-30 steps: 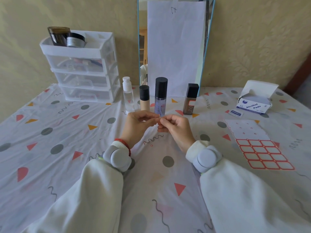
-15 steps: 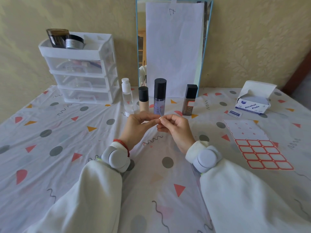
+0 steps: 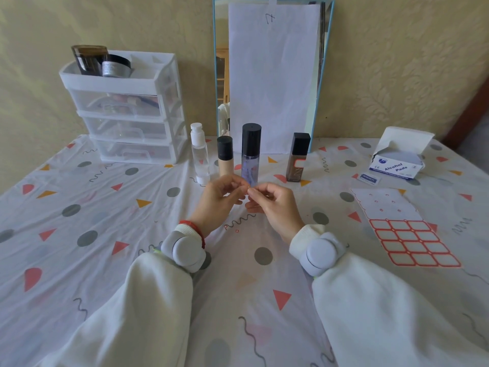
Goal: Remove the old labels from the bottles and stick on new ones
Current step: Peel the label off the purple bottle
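Four bottles stand in a row at the back: a clear bottle (image 3: 199, 157) with a white cap, a beige bottle (image 3: 225, 162), a tall purple bottle (image 3: 250, 165) and a brown bottle (image 3: 297, 168) carrying a red-edged label. My left hand (image 3: 221, 201) and my right hand (image 3: 276, 206) meet just in front of the purple bottle. Their fingertips pinch a tiny pale scrap (image 3: 248, 188) that looks like a label; it is mostly hidden. A sheet of red-edged labels (image 3: 412, 246) lies to the right, its upper rows peeled off.
An open box of alcohol pads (image 3: 395, 166) and a loose sachet (image 3: 369, 178) lie at the back right. A white drawer unit (image 3: 124, 112) with jars on top stands at the back left. A mirror (image 3: 270, 75) covered with paper leans on the wall.
Both hands stay together at the same spot, fingertips still pinched; only the fingers shift slightly. The bottles and the sheet have not moved.
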{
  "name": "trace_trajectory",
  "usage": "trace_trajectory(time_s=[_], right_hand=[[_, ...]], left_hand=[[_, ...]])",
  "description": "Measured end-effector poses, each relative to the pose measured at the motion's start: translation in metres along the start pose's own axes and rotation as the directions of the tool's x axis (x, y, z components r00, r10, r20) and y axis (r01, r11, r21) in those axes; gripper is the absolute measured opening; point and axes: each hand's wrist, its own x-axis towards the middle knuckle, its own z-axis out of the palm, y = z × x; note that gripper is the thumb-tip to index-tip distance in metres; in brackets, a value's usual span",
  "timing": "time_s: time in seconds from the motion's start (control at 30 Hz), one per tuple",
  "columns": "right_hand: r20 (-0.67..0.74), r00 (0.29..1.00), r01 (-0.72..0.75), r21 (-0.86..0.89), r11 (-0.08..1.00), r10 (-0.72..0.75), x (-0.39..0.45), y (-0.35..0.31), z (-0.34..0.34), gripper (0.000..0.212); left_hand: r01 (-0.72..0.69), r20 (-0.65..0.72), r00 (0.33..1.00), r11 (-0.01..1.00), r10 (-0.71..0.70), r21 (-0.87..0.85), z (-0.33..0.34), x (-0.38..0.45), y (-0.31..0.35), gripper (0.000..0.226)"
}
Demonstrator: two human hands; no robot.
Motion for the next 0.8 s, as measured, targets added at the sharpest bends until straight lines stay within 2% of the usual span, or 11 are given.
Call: trace_trajectory(time_s=[0.17, 0.43, 0.63, 0.8], right_hand=[[0.009, 1.000, 0.017, -0.066, 0.998, -0.017, 0.001, 0.003, 0.003, 0.018], [-0.054, 0.996, 0.063, -0.083, 0.995, -0.068, 0.004, 0.005, -0.001, 0.009], [-0.041, 0.995, 0.094, -0.013, 0.995, -0.094, 0.002, 0.002, -0.001, 0.009], [-0.053, 0.992, 0.114, -0.064, 0.991, -0.117, 0.002, 0.000, 0.000, 0.008]], left_hand=[[0.029, -0.038, 0.999, 0.998, -0.032, -0.063, 0.002, -0.001, 0.002, 0.007], [0.122, -0.030, 0.991, 0.978, -0.129, -0.170, 0.001, -0.003, 0.007, 0.009], [0.099, -0.065, 0.991, 0.979, -0.113, -0.180, 0.001, -0.005, 0.009, 0.014], [0.112, -0.049, 0.991, 0.965, -0.127, -0.238, 0.000, -0.006, 0.010, 0.015]])
